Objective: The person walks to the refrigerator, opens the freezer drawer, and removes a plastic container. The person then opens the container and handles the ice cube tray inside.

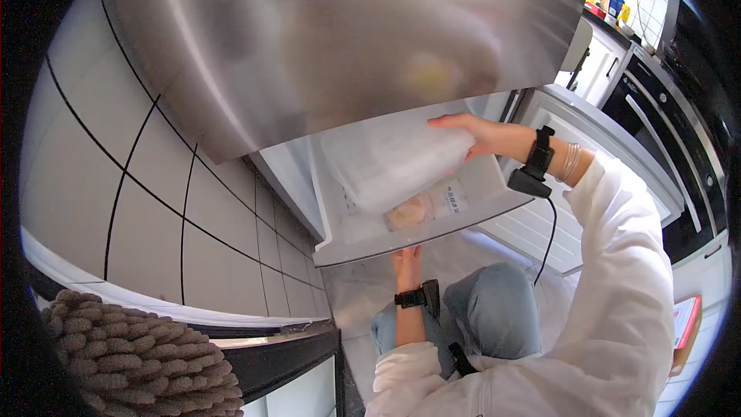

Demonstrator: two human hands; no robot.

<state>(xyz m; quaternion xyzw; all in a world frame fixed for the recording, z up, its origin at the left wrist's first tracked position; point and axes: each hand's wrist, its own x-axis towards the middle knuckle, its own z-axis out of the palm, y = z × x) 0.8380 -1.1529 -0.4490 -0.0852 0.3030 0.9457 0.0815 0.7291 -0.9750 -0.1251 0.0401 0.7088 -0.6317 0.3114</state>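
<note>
Head view showed a translucent container (394, 158) held one-handed in an open drawer (500, 189)

The right hand (471, 133) pinched the container's right end. The left hand (407, 264) reached up beneath the drawer's front edge; its fingertips were partly hidden, so whether they gripped or merely touched could not be told. The container sat aslant inside the drawer, behind a food packet (409, 211) and a bag with blue lettering (455, 198). Held only at one end, it seemed liable to twist or slip; raised too steeply, it might knock the steel refrigerator front (370, 46) above. The black cable (553, 235) hanging from the right wrist could snag on the drawer's corner.
</note>
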